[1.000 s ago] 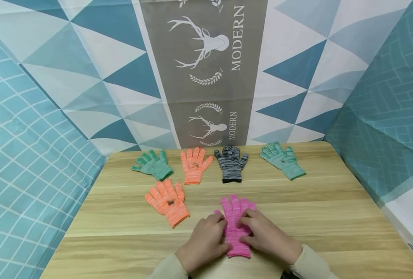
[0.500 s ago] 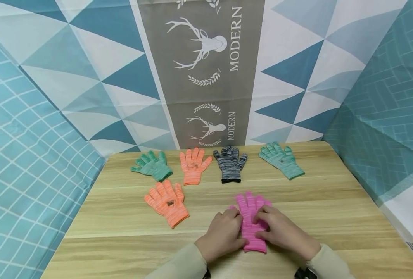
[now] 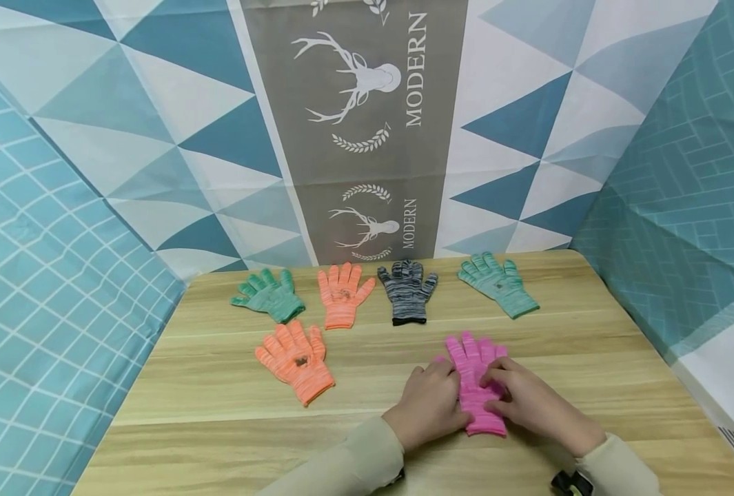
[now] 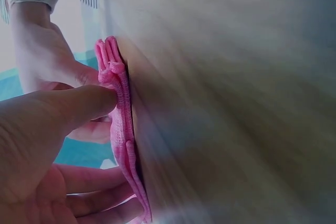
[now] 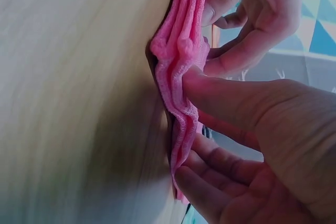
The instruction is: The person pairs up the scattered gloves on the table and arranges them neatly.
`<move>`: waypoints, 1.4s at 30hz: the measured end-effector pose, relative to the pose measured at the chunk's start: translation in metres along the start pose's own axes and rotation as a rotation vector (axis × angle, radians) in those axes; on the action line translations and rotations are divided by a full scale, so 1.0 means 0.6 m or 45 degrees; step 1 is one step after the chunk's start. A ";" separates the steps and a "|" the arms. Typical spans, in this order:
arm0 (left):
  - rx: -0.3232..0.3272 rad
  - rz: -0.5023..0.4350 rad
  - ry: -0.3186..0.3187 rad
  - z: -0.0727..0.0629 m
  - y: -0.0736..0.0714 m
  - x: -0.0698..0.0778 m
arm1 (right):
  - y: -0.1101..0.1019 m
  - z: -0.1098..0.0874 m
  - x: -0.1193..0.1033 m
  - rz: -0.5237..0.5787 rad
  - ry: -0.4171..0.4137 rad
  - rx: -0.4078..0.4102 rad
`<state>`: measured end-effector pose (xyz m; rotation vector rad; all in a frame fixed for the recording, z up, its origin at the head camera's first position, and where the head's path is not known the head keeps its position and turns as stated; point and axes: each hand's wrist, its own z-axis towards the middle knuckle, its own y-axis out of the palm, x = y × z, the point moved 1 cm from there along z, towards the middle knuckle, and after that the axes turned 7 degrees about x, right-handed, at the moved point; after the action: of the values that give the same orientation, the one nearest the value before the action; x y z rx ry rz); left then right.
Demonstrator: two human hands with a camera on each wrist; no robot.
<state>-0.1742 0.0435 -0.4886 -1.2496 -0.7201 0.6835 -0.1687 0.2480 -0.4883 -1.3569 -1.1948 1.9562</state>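
A pink knitted glove (image 3: pixel 475 389) lies on the wooden table in the head view, fingers pointing away and cuff toward me. My left hand (image 3: pixel 429 403) grips its left edge, with the thumb near the cuff and the curled fingers higher up along the side. Opposite, my right hand (image 3: pixel 535 405) pinches the right edge with bent fingers and thumb. Seen edge-on in the right wrist view, the pink fabric (image 5: pixel 181 90) shows several layers at the cuff and a wavy side. The left wrist view has my left thumb (image 4: pixel 92 103) pressing on the fabric's edge.
Along the table's back lie a green glove (image 3: pixel 273 295), an orange glove (image 3: pixel 342 296), a grey-black glove (image 3: pixel 408 293) and another green glove (image 3: pixel 502 284). A second orange glove (image 3: pixel 298 362) lies left of centre. Patterned cloth (image 3: pixel 367 138) walls in the back and sides.
Both hands have moved to the right and slightly away from me, carrying the pink glove along between them. The other gloves stay where they were.
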 end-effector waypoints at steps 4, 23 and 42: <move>0.000 -0.006 -0.007 0.013 0.004 0.008 | -0.004 -0.005 0.010 0.002 0.012 0.021; -0.043 0.043 -0.036 0.038 0.012 0.035 | -0.009 -0.024 0.037 -0.004 -0.025 0.119; -0.027 0.073 -0.002 0.061 0.018 0.059 | -0.025 -0.036 0.063 -0.014 0.017 0.171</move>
<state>-0.1826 0.0951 -0.4894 -1.2936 -0.6964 0.7255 -0.1657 0.2929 -0.4974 -1.2901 -1.0431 1.9785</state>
